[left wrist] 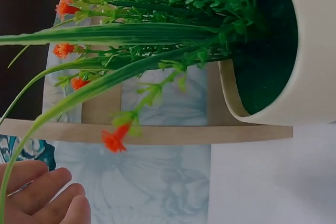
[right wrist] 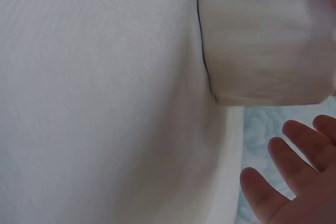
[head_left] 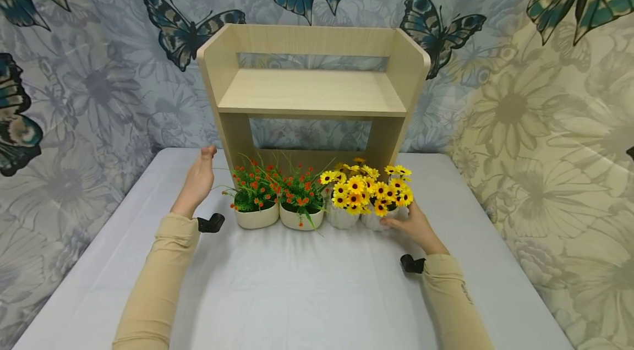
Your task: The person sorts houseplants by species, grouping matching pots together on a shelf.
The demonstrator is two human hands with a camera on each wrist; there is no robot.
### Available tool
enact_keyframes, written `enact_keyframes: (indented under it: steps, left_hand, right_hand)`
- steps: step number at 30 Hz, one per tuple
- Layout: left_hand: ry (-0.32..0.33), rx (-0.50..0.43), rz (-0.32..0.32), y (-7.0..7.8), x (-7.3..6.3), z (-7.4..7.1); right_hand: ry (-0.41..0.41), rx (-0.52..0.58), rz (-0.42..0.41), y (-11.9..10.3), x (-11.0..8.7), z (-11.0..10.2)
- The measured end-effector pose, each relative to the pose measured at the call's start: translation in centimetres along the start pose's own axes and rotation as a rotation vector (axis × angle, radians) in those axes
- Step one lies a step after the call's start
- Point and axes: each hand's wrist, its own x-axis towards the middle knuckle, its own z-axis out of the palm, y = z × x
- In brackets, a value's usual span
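Four-in-a-row is how the pots stand before the shelf: two cream pots of red-flowered grass, the outer left one (head_left: 256, 219) and its neighbour (head_left: 302, 220), then two whitish pots of yellow daisies, the inner (head_left: 343, 219) and the outer right one (head_left: 373, 222). My left hand (head_left: 197, 184) is raised left of the outer cream pot, apart from it and holding nothing. My right hand (head_left: 417, 227) is beside the outer right pot, thumb at its front. In the right wrist view, spread fingers (right wrist: 294, 166) extend past the whitish pot (right wrist: 268, 40) without curling round it.
A two-tier light wooden shelf (head_left: 312, 91) stands at the back of the table, behind the pots. White cloth (head_left: 307, 289) covers the table. Butterfly-patterned fabric (head_left: 535, 119) hangs behind and along the sides.
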Motion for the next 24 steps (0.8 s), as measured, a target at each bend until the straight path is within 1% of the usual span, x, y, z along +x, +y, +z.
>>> enact_keyframes:
  steps: [5, 9, 12, 15, 18, 21, 24]
  left_hand:
    - [-0.011, 0.018, -0.018, 0.3, 1.2, 0.0]
    - [-0.022, 0.026, -0.030, 1.2, 2.7, -0.4]
    - [-0.047, 0.040, -0.053, 1.7, 3.8, -0.8]
    - [-0.056, 0.043, -0.071, 2.2, 4.6, -1.0]
    - [-0.050, 0.027, -0.094, 2.7, 5.0, -1.0]
    - [-0.046, 0.002, -0.133, 3.1, 5.3, -1.0]
    - [-0.039, -0.020, -0.161, 3.4, 5.4, -1.0]
  right_hand:
    - [0.003, 0.018, -0.001, 0.2, 0.2, 0.4]
    - [0.007, 0.046, -0.034, 0.1, 0.3, 0.5]
    - [0.012, 0.061, -0.061, 0.1, 0.5, 0.6]
    - [0.010, 0.070, -0.065, 0.1, 0.5, 0.7]
    - [0.007, 0.065, -0.045, 0.1, 0.6, 0.8]
    - [0.009, 0.052, -0.025, 0.1, 0.6, 0.9]
    - [0.001, 0.059, -0.026, 0.0, 0.7, 0.9]
